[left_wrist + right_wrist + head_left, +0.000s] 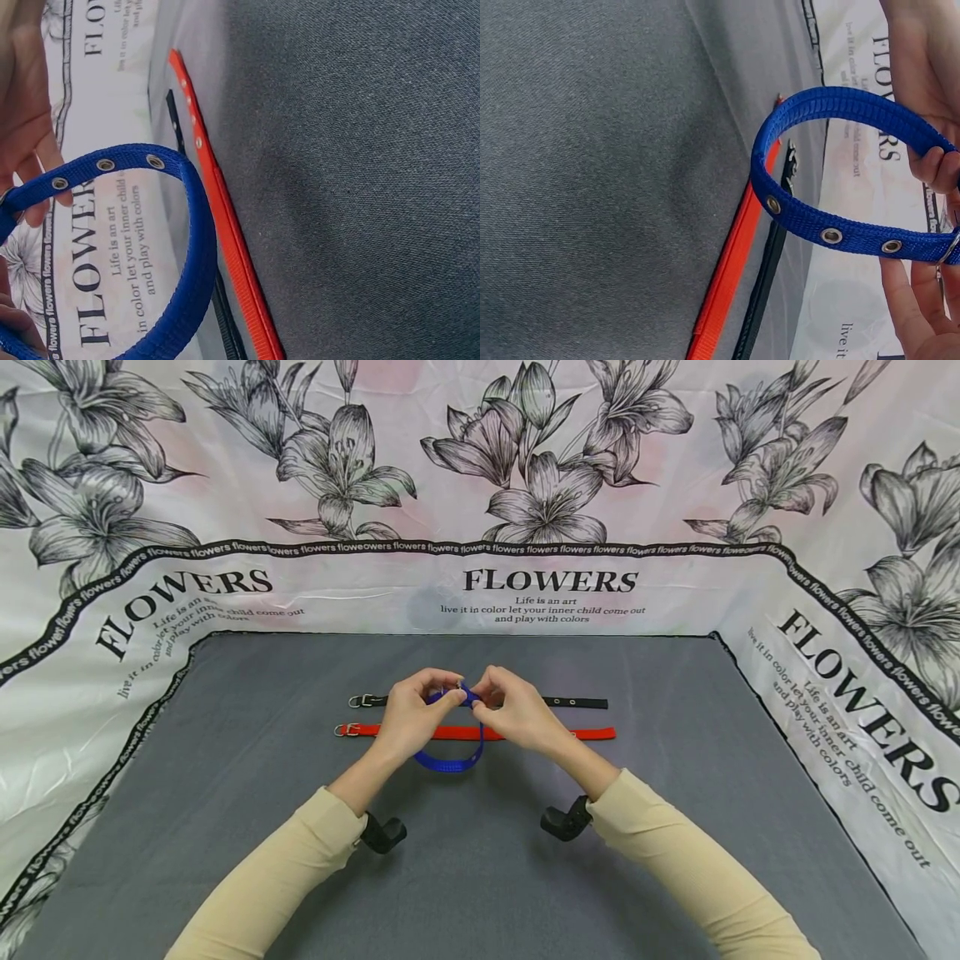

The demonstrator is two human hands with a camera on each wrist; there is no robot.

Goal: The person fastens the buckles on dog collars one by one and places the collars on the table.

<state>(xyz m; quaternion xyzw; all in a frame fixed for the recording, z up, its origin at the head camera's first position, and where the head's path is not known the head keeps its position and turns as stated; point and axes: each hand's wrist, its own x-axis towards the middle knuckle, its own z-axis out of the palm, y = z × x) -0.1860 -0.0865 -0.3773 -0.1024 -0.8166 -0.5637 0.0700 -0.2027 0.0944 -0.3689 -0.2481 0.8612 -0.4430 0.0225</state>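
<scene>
A blue collar [448, 766] with metal eyelets is bent into a loop and held up above the table. My left hand [412, 714] pinches it between thumb and fingers. My right hand [519, 710] holds the strap with its fingertips, close against the left fingers. Near the hands in the right wrist view, the strap passes at a metal buckle [950, 246], partly cut off by the frame edge. Behind and below the loop lie a red collar [592, 734] and a black collar [576, 702], stretched out side by side, their middles partly hidden by the hands.
A grey cloth [225, 793] covers the table. White fabric with printed flowers [551, 502] rises along its back and both sides. Dark wrist devices [384, 835] stick out from under both sleeves.
</scene>
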